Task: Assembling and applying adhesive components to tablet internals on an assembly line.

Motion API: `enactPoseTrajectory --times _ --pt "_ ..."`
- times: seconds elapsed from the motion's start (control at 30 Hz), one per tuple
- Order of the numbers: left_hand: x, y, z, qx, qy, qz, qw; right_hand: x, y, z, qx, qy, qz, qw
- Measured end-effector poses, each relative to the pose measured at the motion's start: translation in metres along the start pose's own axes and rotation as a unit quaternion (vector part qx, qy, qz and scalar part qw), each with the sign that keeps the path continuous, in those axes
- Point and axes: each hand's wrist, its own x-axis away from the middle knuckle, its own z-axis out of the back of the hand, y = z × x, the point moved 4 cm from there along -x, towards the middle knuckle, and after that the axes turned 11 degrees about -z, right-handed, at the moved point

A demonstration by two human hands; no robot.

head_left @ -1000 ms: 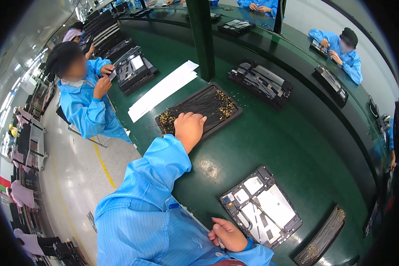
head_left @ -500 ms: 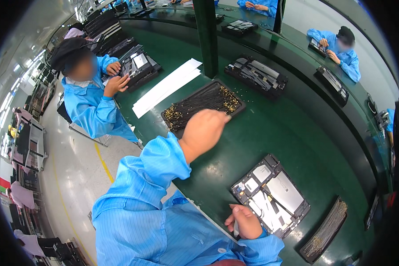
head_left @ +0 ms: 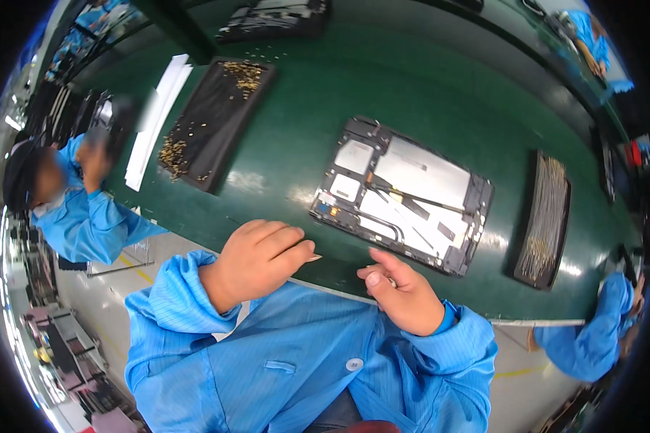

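Observation:
My left hand [head_left: 256,260] is curled near the front edge of the green table [head_left: 303,101], its fingertips pinched on something small that I cannot make out. My right hand [head_left: 401,289] rests by the same edge with loosely closed fingers; whether it holds anything is unclear. Just beyond both hands lies an opened tablet-like device [head_left: 404,191] showing boards, metal shields and cables. A black tray [head_left: 213,119] with scattered small gold-coloured parts sits at the far left.
A second black tray [head_left: 545,216] of thin metal pieces lies right of the device. White paper strips [head_left: 155,119] lie beside the left tray. A person in blue [head_left: 72,202] works at the left, another sleeve [head_left: 592,339] at the lower right.
My left hand has drawn back from the tray of gold parts to the near table edge. The view has swung so the open device now lies straight ahead.

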Motion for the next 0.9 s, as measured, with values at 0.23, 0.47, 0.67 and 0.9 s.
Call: enactPoseTrajectory --times 0.23,0.47,0.67,0.9 --pt "-0.001 0.004 -0.008 0.057 -0.012 -0.019 0.998 0.003 0.007 -0.007 0.062 -0.007 0.026 0.998" --pt "0.006 0.006 -0.012 0.034 -0.004 -0.019 0.999 0.004 0.008 -0.007 0.074 0.006 -0.007 0.997" --pt "-0.003 0.013 -0.028 0.108 -0.013 0.023 0.994 -0.002 0.014 -0.009 -0.004 -0.002 -0.064 0.998" --pt "-0.013 0.019 -0.041 0.164 0.002 0.034 0.986 -0.004 0.022 -0.006 -0.109 -0.007 -0.162 0.981"
